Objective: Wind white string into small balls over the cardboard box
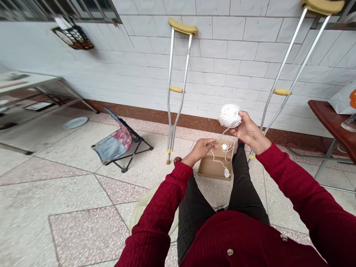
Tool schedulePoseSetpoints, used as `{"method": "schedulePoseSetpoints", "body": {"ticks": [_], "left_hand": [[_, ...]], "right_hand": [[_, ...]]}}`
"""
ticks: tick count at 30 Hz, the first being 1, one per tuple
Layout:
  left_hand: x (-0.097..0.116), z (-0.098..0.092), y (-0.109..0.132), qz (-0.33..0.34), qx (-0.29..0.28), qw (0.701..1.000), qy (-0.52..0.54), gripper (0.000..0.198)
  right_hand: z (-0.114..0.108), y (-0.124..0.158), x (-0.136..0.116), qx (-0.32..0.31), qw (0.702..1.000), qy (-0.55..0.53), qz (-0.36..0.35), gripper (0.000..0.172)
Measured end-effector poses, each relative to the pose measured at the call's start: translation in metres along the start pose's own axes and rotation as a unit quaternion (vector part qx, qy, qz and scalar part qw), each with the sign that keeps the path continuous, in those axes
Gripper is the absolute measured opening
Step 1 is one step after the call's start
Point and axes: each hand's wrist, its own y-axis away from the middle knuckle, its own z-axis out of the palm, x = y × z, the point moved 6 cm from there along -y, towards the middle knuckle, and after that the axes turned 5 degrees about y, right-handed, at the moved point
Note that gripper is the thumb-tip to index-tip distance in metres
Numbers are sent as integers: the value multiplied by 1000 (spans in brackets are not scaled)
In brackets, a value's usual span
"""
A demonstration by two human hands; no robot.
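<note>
- Two hands are ours. Our left hand (pixel 199 150), its fingers (pixel 213 142) pinched narrowly, holds a thin white string (pixel 222 136).
- Our right hand (pixel 249 129), its fingers (pixel 238 126) curled around it, grips a ball of white string (pixel 229 115) above the box.
- Below them, a small white ball (pixel 224 147) and a white tuft (pixel 226 172) lie in a shallow cardboard box (pixel 207 170), with string looping between them.
- That box rests on our dark trousers (pixel 241 178), just past our red sleeves (pixel 280 163).
- Further out, two aluminium crutches (pixel 170 92) with yellow pads stand against a white tiled wall (pixel 222 48), one on each side of our hands.
- To the left, a folding stool (pixel 114 146) sits on the speckled floor (pixel 55 207); to the right, a brown bench (pixel 322 115) edges in.
</note>
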Motion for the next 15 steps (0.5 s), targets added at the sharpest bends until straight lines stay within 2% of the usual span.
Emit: {"method": "schedulePoseSetpoints", "body": {"ticks": [3, 6, 10, 14, 15], "left_hand": [[-6, 5, 6, 15, -6, 1000, 12, 30], [-11, 15, 13, 26, -24, 999, -22, 32], [-22, 27, 15, 26, -49, 995, -77, 32], [-24, 20, 3, 25, -52, 989, -134, 31], [-22, 15, -1, 26, -44, 987, -150, 30]], "right_hand": [[0, -4, -9, 8, 1000, 14, -14, 38], [-1, -9, -12, 14, 1000, 5, -21, 37], [4, -4, -4, -10, 1000, 13, 14, 35], [13, 17, 9, -82, 994, 57, 55, 33], [10, 23, 12, -77, 993, 73, 53, 33]]}}
